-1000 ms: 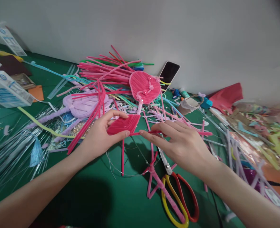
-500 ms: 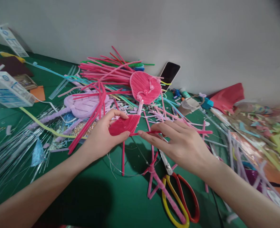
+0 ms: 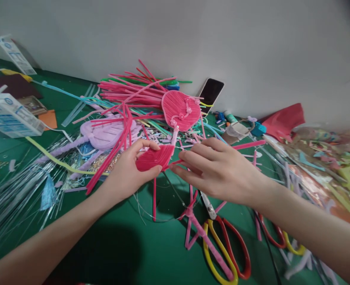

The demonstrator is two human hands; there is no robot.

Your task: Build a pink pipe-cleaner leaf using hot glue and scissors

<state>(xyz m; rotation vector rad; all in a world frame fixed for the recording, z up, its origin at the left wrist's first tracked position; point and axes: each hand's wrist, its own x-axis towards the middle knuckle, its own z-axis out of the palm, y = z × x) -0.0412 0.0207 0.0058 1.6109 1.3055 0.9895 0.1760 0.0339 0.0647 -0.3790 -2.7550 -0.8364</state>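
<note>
Between thumb and fingers my left hand (image 3: 131, 162) grips a flat crimson panel (image 3: 153, 157) made of pipe cleaners laid side by side. My right hand (image 3: 215, 168) pinches a red pipe cleaner (image 3: 249, 145) at the panel's right edge; its far end sticks out past the knuckles. Just behind lies a round pink fan (image 3: 181, 110) of pipe cleaners with a beaded trim and a wrapped handle. A pink wrapped stick (image 3: 212, 247) with a branching top rests in front, beside scissors (image 3: 225, 233) with yellow and red handles, whose blades pass under my right hand.
Bundled red and pink pipe cleaners (image 3: 130, 90) lie at the back, near a phone (image 3: 212, 93) leaning on the wall. A purple fan (image 3: 103, 132) and silver tinsel (image 3: 17, 198) are at left, with a white-blue carton (image 3: 11, 114). Scraps (image 3: 326, 162) crowd the right.
The red pipe cleaner in my right hand has swung, its free end now pointing higher. My right hand has turned and its fingers have curled more closely. My left hand holds its place on the panel.
</note>
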